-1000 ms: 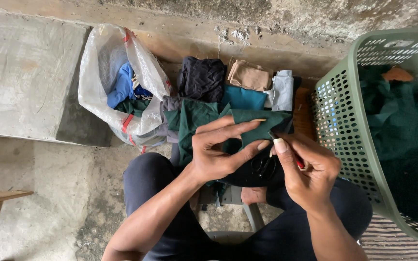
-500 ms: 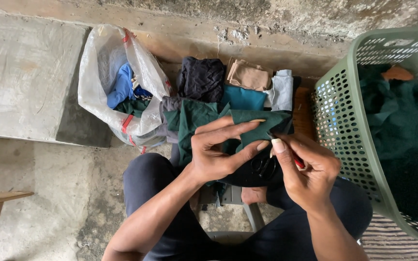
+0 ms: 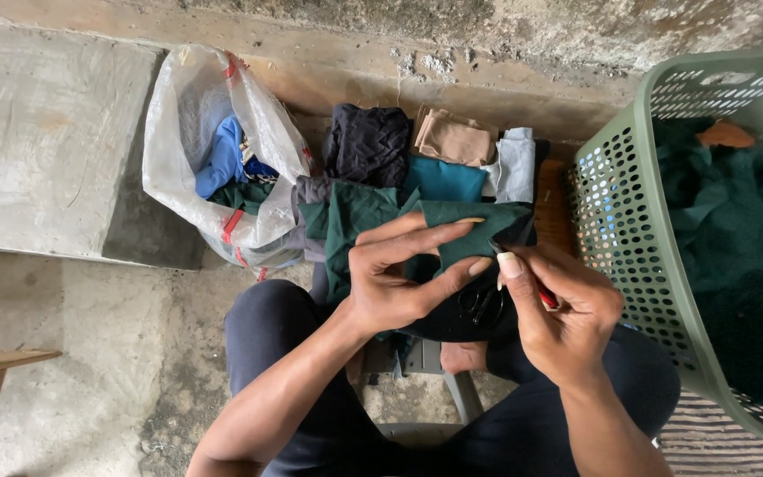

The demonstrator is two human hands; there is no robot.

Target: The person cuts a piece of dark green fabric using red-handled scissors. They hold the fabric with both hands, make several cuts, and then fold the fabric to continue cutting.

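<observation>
Head view, looking down at your lap. Your left hand (image 3: pixel 399 278) spreads its fingers over a piece of dark green cloth (image 3: pixel 465 234), with the thumb pressing the cloth's lower edge from beneath, so the hand grips it. Your right hand (image 3: pixel 558 305) is closed around a small red-handled tool (image 3: pixel 545 298), its thin tip touching the cloth's right edge; what kind of tool it is cannot be told. The cloth sits above your knees, over a black garment (image 3: pixel 461 318) on which a pair of dark scissors (image 3: pixel 485 305) lies.

Just beyond the cloth, folded pieces rest in a pile (image 3: pixel 439 155) against the foot of the concrete wall: dark navy, tan, teal and pale blue. To the left of the pile stands an open white plastic bag (image 3: pixel 178 168) with blue and green fabric inside. At the right edge stands a green perforated basket (image 3: pixel 615 230) filled with dark green fabric. A concrete slab (image 3: pixel 41 141) occupies the upper left corner of the floor.
</observation>
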